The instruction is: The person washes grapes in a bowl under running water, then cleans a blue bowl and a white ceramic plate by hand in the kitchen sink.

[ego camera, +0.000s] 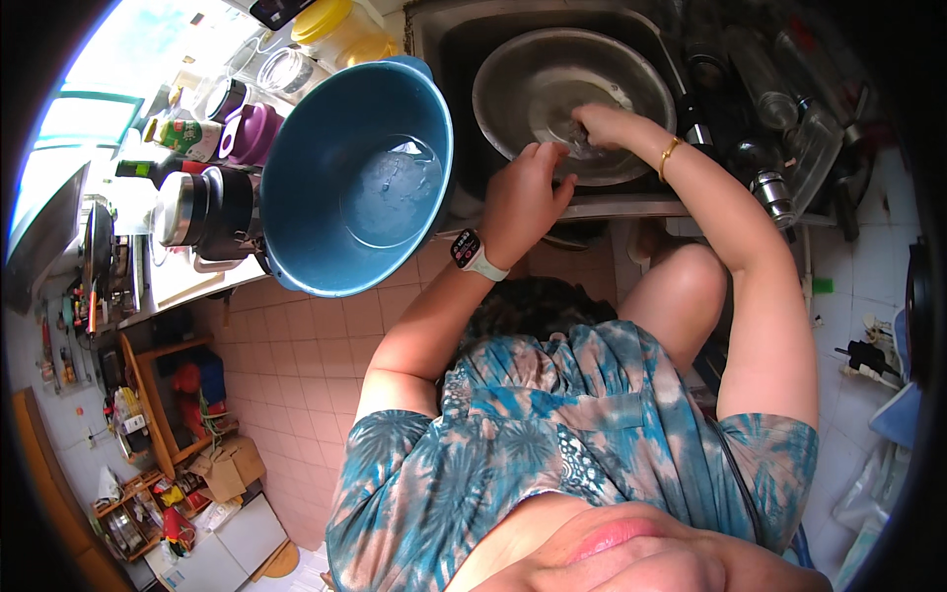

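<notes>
A round metal basin [510, 74] sits in the sink [459, 163], with some water at its bottom. My right hand [610, 126], with a gold bracelet on the wrist, reaches down into this basin with its fingers bent. Something small and greyish shows under those fingertips, but it is too blurred to name. My left hand [525, 192] is at the basin's near left rim, its fingers curved and apart with nothing seen in them. A smartwatch [467, 251] is on that wrist. Left of my left hand stands a large blue plastic tub [311, 177], wet inside with a little water.
Jars, including a yellow-lidded one [340, 44], a purple-lidded container [251, 133] and a black and steel container [200, 211] crowd the counter at left. Glass bottles [762, 81] stand right of the sink. A cardboard box [229, 470] is at lower left.
</notes>
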`<action>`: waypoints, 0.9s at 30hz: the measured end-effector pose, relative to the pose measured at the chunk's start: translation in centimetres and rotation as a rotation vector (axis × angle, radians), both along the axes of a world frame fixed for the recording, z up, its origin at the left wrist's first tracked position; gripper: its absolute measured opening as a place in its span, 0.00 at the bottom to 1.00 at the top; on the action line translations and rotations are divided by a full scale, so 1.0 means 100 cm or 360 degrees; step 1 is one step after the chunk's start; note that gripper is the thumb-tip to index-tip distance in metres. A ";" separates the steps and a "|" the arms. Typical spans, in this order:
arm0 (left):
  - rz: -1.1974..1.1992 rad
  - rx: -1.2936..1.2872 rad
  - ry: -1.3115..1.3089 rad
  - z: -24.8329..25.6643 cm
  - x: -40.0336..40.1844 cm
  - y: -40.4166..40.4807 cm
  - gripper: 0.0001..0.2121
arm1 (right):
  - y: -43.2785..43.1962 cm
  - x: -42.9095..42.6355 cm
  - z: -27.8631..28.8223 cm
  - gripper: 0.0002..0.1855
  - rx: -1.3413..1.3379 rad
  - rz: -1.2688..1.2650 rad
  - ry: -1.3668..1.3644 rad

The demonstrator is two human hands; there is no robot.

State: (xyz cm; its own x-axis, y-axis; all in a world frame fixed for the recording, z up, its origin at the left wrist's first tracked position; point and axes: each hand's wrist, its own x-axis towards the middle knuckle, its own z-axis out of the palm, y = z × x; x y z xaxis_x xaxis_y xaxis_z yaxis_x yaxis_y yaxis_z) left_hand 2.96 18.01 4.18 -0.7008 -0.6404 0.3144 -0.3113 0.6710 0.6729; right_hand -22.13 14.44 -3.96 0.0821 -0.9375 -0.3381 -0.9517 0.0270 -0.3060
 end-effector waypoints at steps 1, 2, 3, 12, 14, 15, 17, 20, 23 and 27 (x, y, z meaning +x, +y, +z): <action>-0.0011 -0.0004 0.0002 0.002 -0.002 -0.001 0.12 | 0.001 -0.009 -0.005 0.19 -0.0090 -0.0083 0.0037; -0.0032 0.0041 -0.0030 0.004 -0.003 0.000 0.12 | 0.002 -0.016 -0.011 0.18 -0.0181 -0.0165 0.0076; -0.0046 0.0084 -0.0066 0.008 -0.003 0.000 0.12 | 0.002 -0.015 -0.008 0.15 -0.0036 -0.0175 -0.0094; 0.0032 -0.0182 -0.0157 0.015 -0.046 -0.028 0.16 | 0.000 -0.041 0.025 0.17 0.0214 -0.0728 -0.1704; 0.0168 -0.0264 -0.0240 0.010 -0.064 -0.041 0.21 | 0.006 -0.039 0.037 0.17 0.0066 -0.0687 -0.2064; 0.0249 -0.0311 -0.0252 0.010 -0.074 -0.046 0.23 | 0.008 -0.042 0.042 0.16 -0.0021 -0.0662 -0.2036; 0.0332 -0.0220 -0.0356 0.007 -0.089 -0.057 0.26 | 0.008 -0.046 0.048 0.16 -0.0174 -0.0593 -0.1981; 0.0281 -0.0083 -0.0316 -0.003 -0.099 -0.068 0.26 | 0.007 -0.043 0.056 0.19 -0.0347 -0.0593 -0.1681; 0.0222 0.0133 0.0149 -0.006 -0.098 -0.076 0.23 | 0.008 -0.037 0.066 0.20 -0.0519 -0.0506 -0.1619; 0.0194 0.0257 0.0485 -0.009 -0.097 -0.079 0.16 | 0.011 -0.029 0.078 0.20 -0.0606 -0.0404 -0.1551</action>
